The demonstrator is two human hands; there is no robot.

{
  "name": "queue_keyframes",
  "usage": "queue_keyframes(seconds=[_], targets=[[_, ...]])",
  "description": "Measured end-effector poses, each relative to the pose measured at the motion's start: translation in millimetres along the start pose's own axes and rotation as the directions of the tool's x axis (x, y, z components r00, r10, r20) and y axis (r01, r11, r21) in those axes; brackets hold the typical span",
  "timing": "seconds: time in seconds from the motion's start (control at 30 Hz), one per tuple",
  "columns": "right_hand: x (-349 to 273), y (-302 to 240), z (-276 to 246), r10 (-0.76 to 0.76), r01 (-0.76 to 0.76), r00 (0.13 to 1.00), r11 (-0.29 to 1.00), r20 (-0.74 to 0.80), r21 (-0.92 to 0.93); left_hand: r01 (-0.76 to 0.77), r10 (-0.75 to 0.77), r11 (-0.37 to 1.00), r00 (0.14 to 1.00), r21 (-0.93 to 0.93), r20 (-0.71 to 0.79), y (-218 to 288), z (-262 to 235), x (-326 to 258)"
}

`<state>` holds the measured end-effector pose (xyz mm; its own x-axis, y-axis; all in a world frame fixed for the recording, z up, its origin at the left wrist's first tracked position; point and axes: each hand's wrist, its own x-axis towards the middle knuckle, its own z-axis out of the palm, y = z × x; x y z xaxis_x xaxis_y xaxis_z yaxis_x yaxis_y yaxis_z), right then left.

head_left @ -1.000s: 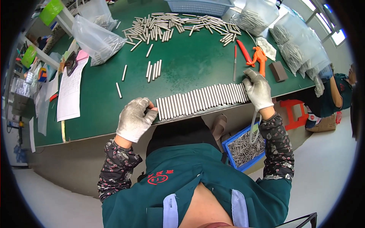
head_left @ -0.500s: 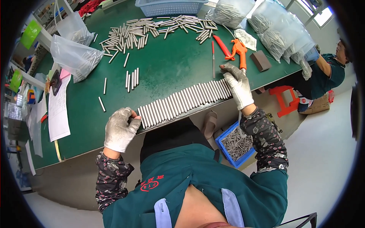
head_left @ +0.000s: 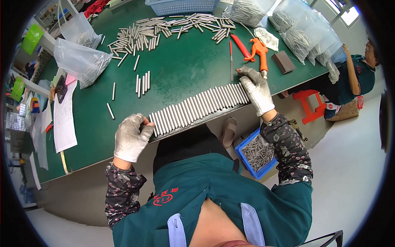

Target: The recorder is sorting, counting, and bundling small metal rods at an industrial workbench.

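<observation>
A long row of metal pins (head_left: 197,108) lies side by side along the near edge of the green table, slanting up to the right. At its left end is my left hand (head_left: 131,139) in a worn grey-white glove, fingers curled, thumb and fingertips against the outermost pin. My right hand (head_left: 258,91), gloved alike, bends round the right end of the row, its fingers partly covering the last pins. Between them the pins stand close together, their upper ends roughly in line. Beyond the row sit a small group of pins (head_left: 143,84) and two single ones at its left.
A heap of pins (head_left: 140,37) spreads at the back below a blue basket (head_left: 181,7). An orange air gun (head_left: 259,51), a file (head_left: 231,61) and a brown block (head_left: 282,61) lie near my right hand. Bags of pins flank both sides. A blue crate (head_left: 257,154) stands below; a co-worker (head_left: 358,74) is at right.
My hands stay at the two ends of the row, shifting only slightly. The view has moved a little. The co-worker's arm at right has changed position.
</observation>
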<state>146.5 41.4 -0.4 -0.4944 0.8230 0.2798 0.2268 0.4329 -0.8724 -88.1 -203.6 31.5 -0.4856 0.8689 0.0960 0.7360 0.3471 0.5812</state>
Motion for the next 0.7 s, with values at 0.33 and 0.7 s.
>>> queue_keyframes(seconds=[0.33,0.7], targets=[[-11,-17,0,-0.148,0.142,0.986,0.987,-0.073,-0.077,-0.098,0.108,0.99,0.989,0.105,-0.1,8,3,6],[-62,-48,14,-0.391,0.379,0.92,0.908,-0.034,-0.179,-0.409,0.39,0.853,0.912,0.323,0.125,94,67,48]])
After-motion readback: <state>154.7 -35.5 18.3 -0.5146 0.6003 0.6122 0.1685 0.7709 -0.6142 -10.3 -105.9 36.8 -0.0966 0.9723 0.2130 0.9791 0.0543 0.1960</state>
